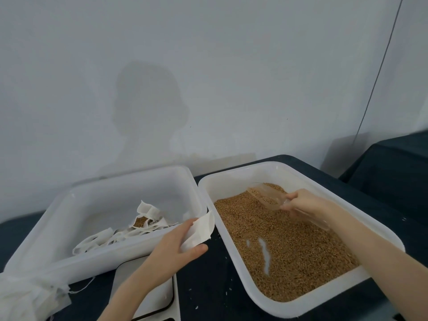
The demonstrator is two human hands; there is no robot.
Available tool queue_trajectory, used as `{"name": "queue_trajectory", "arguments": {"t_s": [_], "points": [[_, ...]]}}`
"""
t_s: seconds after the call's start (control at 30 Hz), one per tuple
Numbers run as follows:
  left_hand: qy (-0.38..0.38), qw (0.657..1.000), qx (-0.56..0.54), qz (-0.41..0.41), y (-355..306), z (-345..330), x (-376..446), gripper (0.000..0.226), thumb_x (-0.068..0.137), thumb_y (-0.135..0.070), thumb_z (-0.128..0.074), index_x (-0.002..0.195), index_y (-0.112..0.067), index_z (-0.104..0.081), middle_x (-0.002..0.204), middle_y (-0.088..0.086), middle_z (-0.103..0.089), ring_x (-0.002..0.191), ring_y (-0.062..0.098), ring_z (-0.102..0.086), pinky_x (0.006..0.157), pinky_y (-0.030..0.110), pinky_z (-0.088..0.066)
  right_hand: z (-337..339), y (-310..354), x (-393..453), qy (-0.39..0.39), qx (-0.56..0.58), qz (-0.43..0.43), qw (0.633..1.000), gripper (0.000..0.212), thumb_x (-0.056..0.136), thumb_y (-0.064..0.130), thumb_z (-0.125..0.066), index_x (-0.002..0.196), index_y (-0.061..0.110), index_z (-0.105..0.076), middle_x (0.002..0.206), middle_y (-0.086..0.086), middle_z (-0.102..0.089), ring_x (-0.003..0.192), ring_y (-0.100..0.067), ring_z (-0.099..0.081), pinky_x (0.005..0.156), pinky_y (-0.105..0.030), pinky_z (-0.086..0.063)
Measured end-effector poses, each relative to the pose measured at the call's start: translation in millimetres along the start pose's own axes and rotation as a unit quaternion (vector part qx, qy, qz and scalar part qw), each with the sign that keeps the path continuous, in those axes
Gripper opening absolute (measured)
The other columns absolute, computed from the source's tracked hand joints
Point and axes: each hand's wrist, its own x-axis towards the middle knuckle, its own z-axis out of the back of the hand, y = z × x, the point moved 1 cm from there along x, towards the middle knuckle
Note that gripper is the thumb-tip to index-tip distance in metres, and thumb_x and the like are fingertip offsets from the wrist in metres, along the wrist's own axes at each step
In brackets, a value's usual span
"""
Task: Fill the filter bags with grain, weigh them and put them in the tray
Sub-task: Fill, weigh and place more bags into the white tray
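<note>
Gripping clear scoop [266, 195] over grain [284, 246], right hand [303, 201], left hand [173, 246] holding filter bag [200, 230]

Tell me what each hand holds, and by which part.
The left hand pinches an empty filter bag at its lower end. The right hand grips the clear scoop by its handle.

Soft, even, rather dim light with a cool grey cast. A faint head-shaped shadow [148, 98] falls on the wall [231, 66], so light comes from behind the person. No glare. The picture is slightly soft overall, and wide-angle distortion bends the cable [379, 70] and edges.
</note>
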Motion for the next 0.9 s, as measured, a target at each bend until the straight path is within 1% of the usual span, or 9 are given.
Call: {"name": "queue_trajectory", "arguments": {"t_s": [0.1, 0.2, 0.3, 0.4, 0.47, 0.63, 0.73, 0.8, 0.9], "points": [[0.000, 1.000, -0.005, 0.003, 1, -1, 0, 0.077, 0.079, -0.066, -0.058, 0.144, -0.035, -0.031, 0.135, -0.014, -0.048, 0.123, 0.008, -0.045, 0.107, 0.037, -0.037, 3, -3, -1, 0.003, 0.021, 0.017, 1.000, 0.008, 0.084, 0.010, -0.068, 0.076, 0.010, -0.071, 0.113, 0.008, -0.064, 0.074, -0.010, -0.057, 0.083, -0.032, -0.049], [0.003, 1.000, -0.011, 0.002, 3, -1, -2, 0.086, 0.071, -0.073, -0.054, 0.145, -0.035, -0.031, 0.138, -0.015, -0.047, 0.126, 0.007, -0.043, 0.109, 0.039, -0.035, 9, 4, -7, 0.045, -0.013, 0.050, 0.998, 0.023, 0.086, 0.017, -0.068, 0.104, 0.002, -0.070, 0.105, 0.020, -0.068, 0.077, -0.007, -0.065, 0.076, -0.030, -0.049], [0.001, 1.000, -0.017, 0.000, 6, 1, -5, 0.089, 0.066, -0.076, -0.051, 0.143, -0.036, -0.033, 0.135, -0.020, -0.048, 0.125, 0.003, -0.044, 0.108, 0.035, -0.037, 13, 17, -20, 0.089, -0.066, 0.097, 0.989, 0.042, 0.084, 0.026, -0.070, 0.118, 0.003, -0.064, 0.123, 0.023, -0.059, 0.099, -0.018, -0.067, 0.098, -0.039, -0.050], [-0.006, 1.000, -0.019, 0.000, 10, 5, -8, 0.074, 0.067, -0.074, -0.054, 0.133, -0.046, -0.035, 0.125, -0.030, -0.049, 0.117, -0.005, -0.046, 0.095, 0.020, -0.039, 11, 35, -36, 0.152, -0.067, 0.136, 0.977, 0.056, 0.077, 0.035, -0.070, 0.127, 0.012, -0.061, 0.128, 0.007, -0.060, 0.082, -0.005, -0.067, 0.083, -0.027, -0.054], [-0.018, 1.000, -0.008, 0.006, 13, 9, -11, 0.063, 0.075, -0.065, -0.061, 0.129, -0.051, -0.032, 0.119, -0.035, -0.046, 0.111, -0.012, -0.045, 0.085, 0.014, -0.038, 5, 49, -46, 0.202, -0.072, 0.155, 0.964, 0.049, 0.082, 0.030, -0.070, 0.129, 0.024, -0.059, 0.125, -0.001, -0.062, 0.072, -0.003, -0.063, 0.074, -0.019, -0.052], [-0.054, 0.998, 0.018, 0.013, 22, 18, -20, 0.062, 0.072, -0.065, -0.061, 0.125, -0.054, -0.031, 0.115, -0.040, -0.042, 0.104, -0.020, -0.041, 0.085, 0.012, -0.034, -18, 80, -67, 0.304, -0.095, 0.192, 0.928, 0.051, 0.070, 0.038, -0.072, 0.120, 0.040, -0.062, 0.122, 0.019, -0.063, 0.072, -0.002, -0.061, 0.067, -0.013, -0.049], [-0.071, 0.997, 0.040, 0.012, 24, 23, -26, 0.060, 0.066, -0.068, -0.058, 0.117, -0.058, -0.027, 0.108, -0.046, -0.036, 0.100, -0.029, -0.035, 0.081, 0.006, -0.031, -30, 90, -73, 0.322, -0.120, 0.212, 0.915, 0.042, 0.071, 0.040, -0.070, 0.113, 0.046, -0.067, 0.123, 0.011, -0.065, 0.072, -0.003, -0.061, 0.067, -0.011, -0.048], [-0.074, 0.996, 0.046, 0.008, 25, 25, -28, 0.064, 0.065, -0.068, -0.058, 0.120, -0.056, -0.028, 0.110, -0.044, -0.037, 0.102, -0.022, -0.040, 0.083, 0.007, -0.031, -35, 94, -75, 0.322, -0.133, 0.214, 0.912, 0.040, 0.071, 0.044, -0.069, 0.111, 0.049, -0.067, 0.121, 0.007, -0.066, 0.077, -0.007, -0.062, 0.073, -0.013, -0.049], [-0.067, 0.996, 0.054, 0.003, 30, 27, -30, 0.072, 0.066, -0.069, -0.058, 0.130, -0.051, -0.031, 0.120, -0.036, -0.040, 0.112, -0.009, -0.042, 0.092, 0.018, -0.034, -42, 97, -75, 0.307, -0.154, 0.215, 0.914, 0.045, 0.070, 0.045, -0.070, 0.114, 0.042, -0.067, 0.121, 0.019, -0.064, 0.101, -0.024, -0.064, 0.090, -0.027, -0.051]]}}
